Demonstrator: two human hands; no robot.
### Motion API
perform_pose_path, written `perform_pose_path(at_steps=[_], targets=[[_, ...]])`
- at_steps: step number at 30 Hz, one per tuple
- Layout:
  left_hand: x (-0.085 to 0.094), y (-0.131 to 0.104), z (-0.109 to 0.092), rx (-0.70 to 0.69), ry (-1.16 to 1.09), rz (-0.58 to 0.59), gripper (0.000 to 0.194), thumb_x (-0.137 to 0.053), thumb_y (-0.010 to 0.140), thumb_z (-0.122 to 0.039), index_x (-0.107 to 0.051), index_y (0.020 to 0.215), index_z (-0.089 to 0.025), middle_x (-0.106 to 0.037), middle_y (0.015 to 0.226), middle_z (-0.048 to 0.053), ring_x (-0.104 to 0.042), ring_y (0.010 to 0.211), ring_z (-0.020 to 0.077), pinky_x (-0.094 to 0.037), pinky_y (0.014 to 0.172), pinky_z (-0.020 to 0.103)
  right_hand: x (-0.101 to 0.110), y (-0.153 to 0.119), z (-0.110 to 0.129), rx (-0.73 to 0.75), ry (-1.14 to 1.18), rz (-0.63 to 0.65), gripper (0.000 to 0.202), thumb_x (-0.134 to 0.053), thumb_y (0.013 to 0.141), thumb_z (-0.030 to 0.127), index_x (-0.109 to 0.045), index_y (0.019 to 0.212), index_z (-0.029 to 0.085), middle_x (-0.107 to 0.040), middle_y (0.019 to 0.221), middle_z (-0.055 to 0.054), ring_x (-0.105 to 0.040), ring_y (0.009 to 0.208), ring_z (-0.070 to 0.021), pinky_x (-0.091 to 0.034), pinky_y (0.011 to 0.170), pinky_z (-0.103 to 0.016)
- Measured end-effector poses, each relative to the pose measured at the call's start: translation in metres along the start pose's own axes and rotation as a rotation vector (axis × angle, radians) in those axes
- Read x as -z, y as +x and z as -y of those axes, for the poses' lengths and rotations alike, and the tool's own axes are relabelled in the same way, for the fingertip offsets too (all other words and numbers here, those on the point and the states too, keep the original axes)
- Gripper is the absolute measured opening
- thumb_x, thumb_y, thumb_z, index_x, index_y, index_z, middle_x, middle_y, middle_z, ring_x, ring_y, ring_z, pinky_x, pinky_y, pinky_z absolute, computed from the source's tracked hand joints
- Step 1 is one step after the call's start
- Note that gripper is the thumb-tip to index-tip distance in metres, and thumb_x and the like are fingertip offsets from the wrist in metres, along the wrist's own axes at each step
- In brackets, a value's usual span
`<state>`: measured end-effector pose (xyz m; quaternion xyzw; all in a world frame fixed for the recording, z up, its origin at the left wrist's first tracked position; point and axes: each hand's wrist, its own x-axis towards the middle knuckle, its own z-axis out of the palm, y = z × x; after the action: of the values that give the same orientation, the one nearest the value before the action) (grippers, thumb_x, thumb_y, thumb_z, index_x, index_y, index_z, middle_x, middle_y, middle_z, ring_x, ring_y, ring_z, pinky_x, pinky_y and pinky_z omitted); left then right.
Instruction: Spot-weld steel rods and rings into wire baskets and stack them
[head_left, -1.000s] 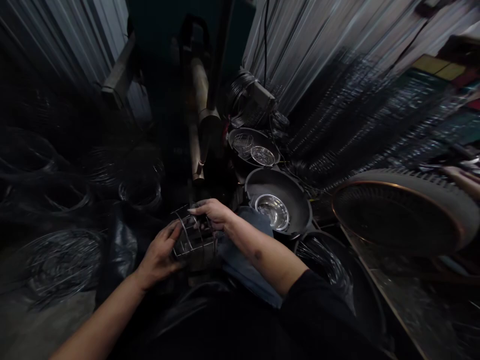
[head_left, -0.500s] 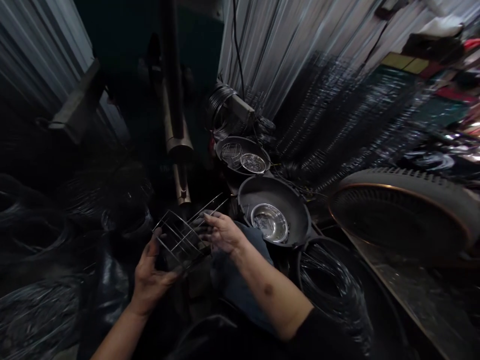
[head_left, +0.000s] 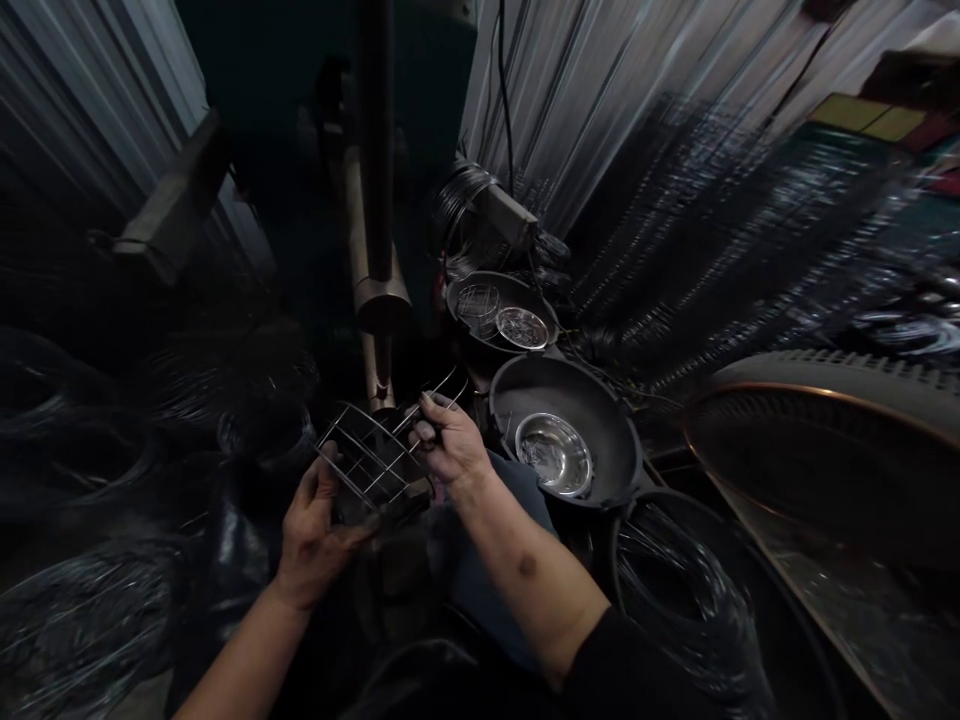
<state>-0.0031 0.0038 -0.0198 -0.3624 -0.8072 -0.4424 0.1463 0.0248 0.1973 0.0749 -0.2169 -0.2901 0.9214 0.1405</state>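
A small wire rack (head_left: 367, 455) of thin crossed metal rods is held between my hands, in front of a spot-welder-like machine's lower metal arm (head_left: 379, 375). My left hand (head_left: 319, 520) grips its near left corner, thumb on the edge and fingers underneath. My right hand (head_left: 448, 435) is closed at its right side, thumb and forefinger pinching the long wires that stick out to the upper right. Above the rack hangs the thick upper cylinder (head_left: 381, 300). The undersides of the fingers and the rack's lower part are lost in shadow.
To the right, a large black pan (head_left: 630, 450) holds a shiny metal bowl (head_left: 555, 455) with small wire pieces. Behind it, another pan (head_left: 517, 285) bears a round wire grid and a dish. Wire bundles (head_left: 675, 570) lie in a basin lower right. A round fan (head_left: 825, 400) stands farther right.
My right hand has closed from loosely spread fingers into a pinch on the protruding wires. The view has shifted, so the surroundings appear slightly farther right.
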Motion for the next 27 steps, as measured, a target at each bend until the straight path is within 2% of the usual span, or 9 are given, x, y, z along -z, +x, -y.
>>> perform_pose_path(at_steps=[7, 11, 18, 27], targets=[[0.002, 0.014, -0.004, 0.018, 0.056, -0.008, 0.095, -0.069, 0.072, -0.051, -0.02, 0.149, -0.024, -0.049, 0.134, 0.014, -0.059, 0.11, 0.0306, -0.053, 0.091, 0.045, -0.005, 0.008, -0.01, 0.063, -0.041, -0.021, 0.026, -0.076, 0.064, 0.02, -0.05, 0.069, 0.018, -0.051, 0.049, 0.009, -0.031, 0.032, -0.0028, -0.03, 0.035, -0.017], [0.002, 0.021, -0.005, -0.014, 0.06, -0.023, 0.098, -0.067, 0.072, -0.056, -0.017, 0.15, -0.023, -0.051, 0.13, 0.014, -0.058, 0.111, 0.0294, -0.053, 0.091, 0.042, -0.008, 0.014, -0.011, 0.08, -0.085, -0.03, 0.028, -0.075, 0.068, 0.024, -0.047, 0.067, 0.019, -0.041, 0.043, 0.012, -0.028, 0.032, -0.0031, -0.032, 0.036, -0.018], [0.001, 0.037, -0.001, -0.007, 0.057, -0.036, 0.1, -0.071, 0.07, -0.053, -0.019, 0.15, -0.022, -0.051, 0.128, 0.014, -0.06, 0.108, 0.0279, -0.052, 0.091, 0.04, -0.016, 0.027, -0.007, 0.093, -0.136, -0.038, 0.025, -0.072, 0.073, 0.024, -0.048, 0.071, 0.019, -0.05, 0.053, 0.009, -0.029, 0.034, -0.0016, -0.03, 0.037, -0.017], [-0.003, 0.052, 0.006, -0.01, 0.012, -0.047, 0.095, -0.071, 0.07, -0.05, -0.026, 0.148, -0.019, -0.053, 0.126, 0.015, -0.059, 0.11, 0.0274, -0.05, 0.094, 0.04, -0.029, 0.035, 0.004, 0.118, -0.189, -0.017, 0.022, -0.064, 0.079, 0.022, -0.048, 0.064, 0.018, -0.042, 0.043, 0.009, -0.027, 0.032, -0.0034, -0.028, 0.034, -0.016]])
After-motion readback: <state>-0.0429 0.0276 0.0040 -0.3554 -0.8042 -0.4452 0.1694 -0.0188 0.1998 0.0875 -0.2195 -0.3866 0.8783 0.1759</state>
